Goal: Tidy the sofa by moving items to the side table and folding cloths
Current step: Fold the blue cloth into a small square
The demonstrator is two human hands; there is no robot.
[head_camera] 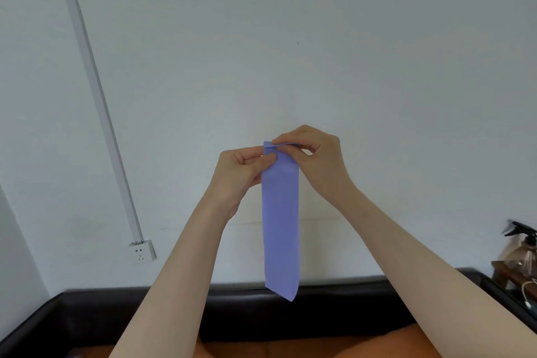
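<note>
Two hands, left hand (247,167) and right hand (315,158), pinch the cloth (280,221) top; align corners squarely before halving the strip hanging below.

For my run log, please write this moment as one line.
step: folding | left hand: pinches purple cloth top | right hand: pinches top | cloth: narrow strip hanging above sofa

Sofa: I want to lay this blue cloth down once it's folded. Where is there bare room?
The orange seat shows bare between the forearms, below the dark sofa back. The right end is crowded: a spray bottle and a cord sit there. Both the left hand and right hand pinch the cloth.
</note>
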